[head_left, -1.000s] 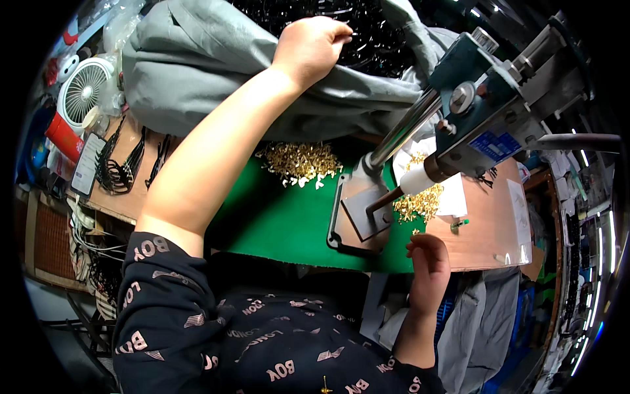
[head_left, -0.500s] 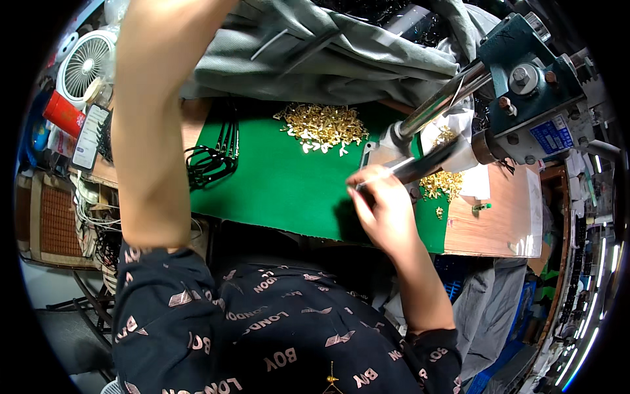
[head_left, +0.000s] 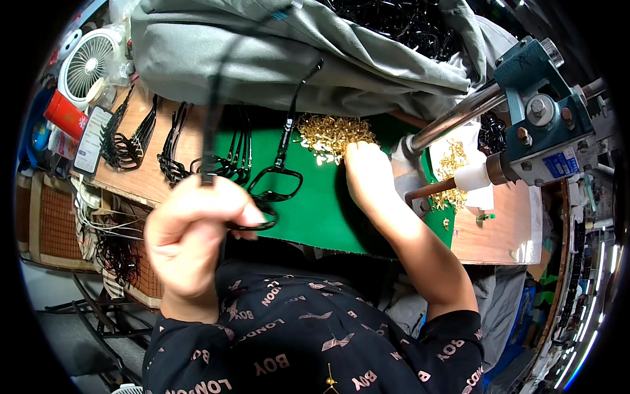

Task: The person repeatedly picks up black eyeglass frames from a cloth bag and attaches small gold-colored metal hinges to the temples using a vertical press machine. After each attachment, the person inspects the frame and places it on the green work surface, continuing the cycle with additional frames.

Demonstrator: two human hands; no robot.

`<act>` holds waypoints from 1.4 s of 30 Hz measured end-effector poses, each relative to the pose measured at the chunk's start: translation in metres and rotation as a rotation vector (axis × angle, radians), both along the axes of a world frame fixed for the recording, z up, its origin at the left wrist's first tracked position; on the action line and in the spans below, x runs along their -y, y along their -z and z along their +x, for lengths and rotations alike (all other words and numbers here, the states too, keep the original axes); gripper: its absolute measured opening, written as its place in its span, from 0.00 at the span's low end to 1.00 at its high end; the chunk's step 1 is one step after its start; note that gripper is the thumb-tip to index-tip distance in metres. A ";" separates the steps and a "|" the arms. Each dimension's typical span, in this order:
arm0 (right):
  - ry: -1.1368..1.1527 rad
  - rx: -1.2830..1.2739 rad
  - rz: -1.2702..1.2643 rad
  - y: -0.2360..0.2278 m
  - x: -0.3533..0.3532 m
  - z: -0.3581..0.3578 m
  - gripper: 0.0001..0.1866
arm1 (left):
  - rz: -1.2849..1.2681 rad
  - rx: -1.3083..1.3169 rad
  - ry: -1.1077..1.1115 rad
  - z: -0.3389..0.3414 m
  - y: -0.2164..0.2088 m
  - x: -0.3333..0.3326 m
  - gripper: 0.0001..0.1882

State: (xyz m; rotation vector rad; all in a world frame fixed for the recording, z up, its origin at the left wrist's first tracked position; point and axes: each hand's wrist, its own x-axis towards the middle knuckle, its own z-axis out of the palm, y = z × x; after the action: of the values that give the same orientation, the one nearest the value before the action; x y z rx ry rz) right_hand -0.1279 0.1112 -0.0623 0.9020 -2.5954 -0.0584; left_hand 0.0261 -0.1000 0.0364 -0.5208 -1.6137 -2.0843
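hands apart: left hand (head_left: 190, 236) grips black glasses (head_left: 280, 163) jutting rightward; right hand (head_left: 367, 174), grip unclear, at gold pieces (head_left: 330, 133).

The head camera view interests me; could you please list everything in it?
Mat: one, green, centre
Table: one, brown, under mat
Held glasses frame: one, black, centre-left
Other frames: several, black, table's left
Gold pieces: many, gold, on mat and white paper
Press: one, teal and silver, right
Cloth: one, grey, back
Tangled heap: one, black, amid cloth
Fan: one, white, far left
Container: one, red, below fan
Phone: one, pale screen, left
Shirt: one, black, bottom
Left hand: one, bare, gripping held frame
Right hand: one, bare, at mat's gold pieces
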 end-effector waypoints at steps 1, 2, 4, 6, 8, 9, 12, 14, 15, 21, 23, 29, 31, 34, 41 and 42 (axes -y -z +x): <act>-0.050 0.098 -0.133 -0.008 -0.003 0.003 0.02 | -0.009 0.047 -0.043 0.002 0.000 -0.013 0.21; -0.110 0.204 -0.268 -0.020 -0.007 0.006 0.02 | 0.029 0.155 0.004 -0.001 -0.004 -0.024 0.24; -0.157 0.605 -0.711 -0.057 -0.014 0.025 0.03 | 0.091 0.384 0.130 -0.006 0.000 -0.035 0.31; -0.329 1.022 -1.226 -0.076 -0.026 0.049 0.04 | 0.126 0.577 0.221 -0.014 0.005 -0.047 0.28; -0.440 1.123 -1.357 -0.085 -0.031 0.070 0.04 | 0.140 0.623 0.383 -0.021 0.010 -0.058 0.27; -0.507 1.093 -1.325 -0.085 -0.035 0.074 0.04 | 0.144 0.608 0.455 -0.023 0.012 -0.064 0.26; -0.455 1.084 -1.279 -0.088 -0.039 0.083 0.04 | -0.004 0.537 0.514 -0.025 0.012 -0.070 0.27; -0.414 1.040 -1.234 -0.091 -0.042 0.084 0.05 | -0.057 0.539 0.496 -0.026 0.010 -0.073 0.27; -0.407 1.005 -1.194 -0.092 -0.043 0.083 0.05 | -0.060 0.550 0.499 -0.025 0.009 -0.075 0.26; -0.407 0.994 -1.250 -0.086 -0.047 0.085 0.07 | 0.071 0.566 0.464 -0.025 0.013 -0.085 0.19; -0.366 1.044 -1.385 -0.082 -0.046 0.089 0.09 | 0.113 0.551 0.423 -0.023 0.014 -0.088 0.18; -0.514 1.004 -1.231 -0.075 -0.061 0.094 0.12 | 0.196 0.545 0.446 -0.027 -0.004 -0.090 0.16; -0.564 0.821 -1.194 -0.071 -0.066 0.096 0.10 | 0.190 0.586 0.493 -0.033 -0.006 -0.096 0.19; -0.412 0.840 -1.450 -0.073 -0.081 0.101 0.06 | 0.276 0.616 0.567 -0.042 -0.022 -0.116 0.24; -0.118 0.726 -1.703 -0.090 -0.112 0.093 0.07 | 0.216 0.477 0.675 -0.075 -0.025 -0.162 0.34; -0.082 0.602 -1.637 -0.093 -0.115 0.091 0.07 | 0.208 0.464 0.673 -0.080 -0.024 -0.167 0.33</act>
State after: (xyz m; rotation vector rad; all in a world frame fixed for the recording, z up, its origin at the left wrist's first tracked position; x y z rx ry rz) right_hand -0.0367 0.2265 0.0310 0.3088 -1.9074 2.1827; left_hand -0.0541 0.0670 0.0608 -0.5955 -1.5595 -3.0202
